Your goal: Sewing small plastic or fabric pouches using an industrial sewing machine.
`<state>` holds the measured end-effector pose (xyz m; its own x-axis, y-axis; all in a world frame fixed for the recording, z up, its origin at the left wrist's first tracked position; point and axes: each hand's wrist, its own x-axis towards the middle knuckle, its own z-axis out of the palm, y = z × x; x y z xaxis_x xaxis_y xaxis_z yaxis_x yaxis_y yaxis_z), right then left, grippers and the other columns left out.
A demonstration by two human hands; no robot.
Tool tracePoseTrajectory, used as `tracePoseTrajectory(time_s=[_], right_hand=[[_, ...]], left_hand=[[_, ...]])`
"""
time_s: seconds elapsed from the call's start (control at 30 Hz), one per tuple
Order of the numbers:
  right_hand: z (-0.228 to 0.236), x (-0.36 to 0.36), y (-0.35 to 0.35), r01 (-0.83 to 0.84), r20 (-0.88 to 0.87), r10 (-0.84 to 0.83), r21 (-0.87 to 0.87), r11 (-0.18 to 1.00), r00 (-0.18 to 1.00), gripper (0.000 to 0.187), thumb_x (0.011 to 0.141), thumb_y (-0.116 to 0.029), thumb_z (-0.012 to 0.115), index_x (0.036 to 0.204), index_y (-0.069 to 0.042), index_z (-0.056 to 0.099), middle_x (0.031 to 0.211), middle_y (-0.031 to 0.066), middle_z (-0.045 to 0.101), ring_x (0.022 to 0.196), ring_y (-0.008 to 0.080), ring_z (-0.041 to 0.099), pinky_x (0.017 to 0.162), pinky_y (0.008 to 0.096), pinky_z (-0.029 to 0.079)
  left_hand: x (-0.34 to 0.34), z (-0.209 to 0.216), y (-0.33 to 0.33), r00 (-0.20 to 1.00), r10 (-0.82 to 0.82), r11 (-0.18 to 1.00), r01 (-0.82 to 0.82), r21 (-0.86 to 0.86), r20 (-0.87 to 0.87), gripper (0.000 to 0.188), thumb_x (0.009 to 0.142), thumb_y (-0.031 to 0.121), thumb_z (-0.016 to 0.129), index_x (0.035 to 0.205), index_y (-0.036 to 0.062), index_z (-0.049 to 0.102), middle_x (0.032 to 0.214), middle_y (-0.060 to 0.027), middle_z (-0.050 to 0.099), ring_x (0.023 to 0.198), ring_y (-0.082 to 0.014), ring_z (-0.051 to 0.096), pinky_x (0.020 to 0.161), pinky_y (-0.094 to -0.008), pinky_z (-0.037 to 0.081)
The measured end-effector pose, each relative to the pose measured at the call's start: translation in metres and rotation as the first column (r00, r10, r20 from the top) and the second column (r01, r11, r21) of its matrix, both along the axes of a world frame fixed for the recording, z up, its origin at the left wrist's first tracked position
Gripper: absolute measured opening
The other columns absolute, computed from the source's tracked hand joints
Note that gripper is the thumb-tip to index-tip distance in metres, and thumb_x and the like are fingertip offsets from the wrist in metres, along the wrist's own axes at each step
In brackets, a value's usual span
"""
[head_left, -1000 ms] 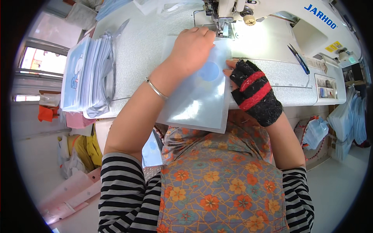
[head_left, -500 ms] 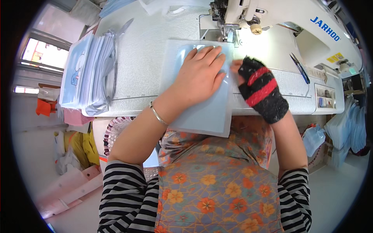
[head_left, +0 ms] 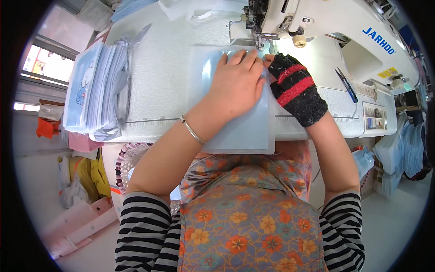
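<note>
A pale blue rectangular sheet with a clear, glossy plastic border (head_left: 240,131) lies on the sewing machine table, its lower edge overhanging toward my lap. My left hand (head_left: 238,86) rests flat on it, fingers stretched toward the machine. In a black and red fingerless glove, my right hand (head_left: 294,88) has its fingers closed at the sheet's upper right edge, close to my left fingertips. Just beyond that corner is the sewing machine's presser foot (head_left: 259,41). The glove partly hides the right fingertips.
A thick stack of blue and white printed plastic pieces (head_left: 97,90) stands on the table's left. Thread snips (head_left: 346,85) lie to the right, near a small parts tray (head_left: 375,119). The white machine arm (head_left: 353,27) spans the upper right. More blue bundles (head_left: 398,147) hang at the right.
The sheet has turned slightly and now lies straighter, its top right corner nearer the presser foot. My right hand has moved up and left to the sheet's edge.
</note>
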<state>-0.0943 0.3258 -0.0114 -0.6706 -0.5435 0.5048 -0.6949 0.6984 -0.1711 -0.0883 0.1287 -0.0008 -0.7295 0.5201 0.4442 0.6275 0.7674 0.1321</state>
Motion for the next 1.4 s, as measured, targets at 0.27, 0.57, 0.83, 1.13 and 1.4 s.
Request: tracePoseTrajectory(time_s=[0.27, 0.57, 0.83, 1.13, 1.4], right_hand=[[0.008, 0.006, 0.0, -0.006, 0.045, 0.008, -0.054, 0.999, 0.999, 0.038, 0.078, 0.002, 0.059, 0.115, -0.001, 0.064, 0.118, 0.0169, 0.065, 0.11, 0.0369, 0.061, 0.096, 0.0435, 0.049], [0.011, 0.013, 0.003, -0.087, 0.093, 0.095, -0.083, 0.993, 0.991, 0.028, 0.078, 0.003, 0.06, 0.105, -0.001, 0.067, 0.115, 0.0166, 0.066, 0.103, 0.0359, 0.064, 0.09, 0.0417, 0.053], [0.012, 0.016, 0.005, -0.067, 0.097, 0.067, -0.002, 0.998, 0.993, 0.038, 0.078, 0.005, 0.06, 0.115, -0.002, 0.065, 0.123, 0.0153, 0.064, 0.113, 0.0347, 0.061, 0.098, 0.0407, 0.051], [0.013, 0.015, 0.002, -0.033, 0.135, 0.028, 0.041, 0.999, 0.99, 0.042, 0.076, 0.003, 0.059, 0.117, -0.003, 0.065, 0.124, 0.0155, 0.063, 0.115, 0.0349, 0.059, 0.101, 0.0419, 0.048], [0.01, 0.006, -0.002, -0.049, 0.069, 0.049, 0.003, 0.999, 0.996, 0.044, 0.078, 0.003, 0.059, 0.121, -0.002, 0.062, 0.126, 0.0172, 0.061, 0.115, 0.0365, 0.059, 0.1, 0.043, 0.048]], left_hand=[[-0.004, 0.002, -0.002, 1.0, -0.007, 1.0, 0.007, -0.007, -0.022, 0.039, 0.085, 0.022, 0.066, 0.12, 0.0058, 0.062, 0.134, -0.0134, 0.058, 0.124, -0.0326, 0.053, 0.101, -0.0492, 0.045], [0.012, 0.008, -0.007, 0.997, -0.067, 0.997, 0.067, -0.023, 0.031, 0.053, 0.085, 0.028, 0.067, 0.129, -0.0007, 0.056, 0.14, -0.0213, 0.051, 0.132, -0.0372, 0.046, 0.107, -0.0604, 0.037], [0.039, 0.017, -0.016, 0.977, -0.142, 0.99, 0.141, 0.021, 0.159, 0.052, 0.085, 0.02, 0.068, 0.128, -0.0048, 0.054, 0.138, -0.0221, 0.051, 0.131, -0.0369, 0.047, 0.108, -0.0556, 0.039], [0.01, 0.012, -0.02, 0.976, -0.217, 0.972, 0.216, 0.095, 0.004, 0.03, 0.077, 0.003, 0.063, 0.107, 0.0003, 0.064, 0.118, -0.0141, 0.062, 0.112, -0.0324, 0.06, 0.097, -0.0444, 0.049], [-0.028, 0.006, -0.022, 0.977, -0.201, 0.971, 0.207, 0.115, -0.067, 0.03, 0.073, 0.0, 0.06, 0.102, 0.0043, 0.067, 0.109, -0.0078, 0.066, 0.102, -0.0289, 0.064, 0.086, -0.0403, 0.054]])
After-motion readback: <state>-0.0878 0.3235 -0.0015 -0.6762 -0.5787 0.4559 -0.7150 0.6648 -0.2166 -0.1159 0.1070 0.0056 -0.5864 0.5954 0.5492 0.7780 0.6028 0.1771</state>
